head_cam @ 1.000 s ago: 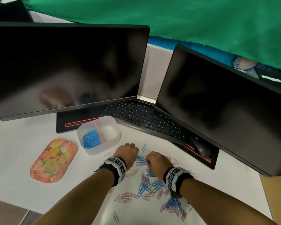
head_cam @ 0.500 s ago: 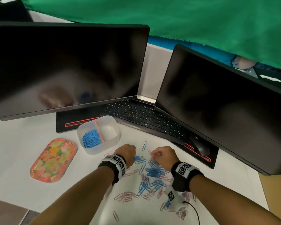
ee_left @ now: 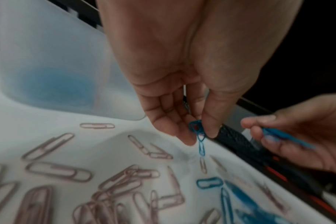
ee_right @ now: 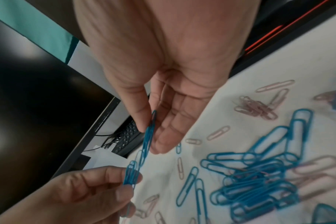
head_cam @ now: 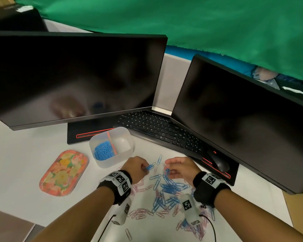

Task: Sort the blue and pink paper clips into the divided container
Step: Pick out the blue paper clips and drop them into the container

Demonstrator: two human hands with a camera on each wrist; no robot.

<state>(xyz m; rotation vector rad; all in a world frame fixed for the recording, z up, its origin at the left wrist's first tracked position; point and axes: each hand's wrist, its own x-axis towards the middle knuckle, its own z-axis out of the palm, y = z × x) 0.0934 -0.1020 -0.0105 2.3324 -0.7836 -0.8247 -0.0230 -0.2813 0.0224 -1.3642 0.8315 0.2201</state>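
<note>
Blue wire clips [ee_left: 199,136] pinched in left hand [head_cam: 136,167]; likewise a bunch [ee_right: 149,136] in right hand [head_cam: 181,169]

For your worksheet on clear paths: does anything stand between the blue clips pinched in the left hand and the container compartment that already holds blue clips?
Nothing visible does. The left hand pinches blue clips just beside the container; only its own near wall must be cleared to reach the blue compartment.
</note>
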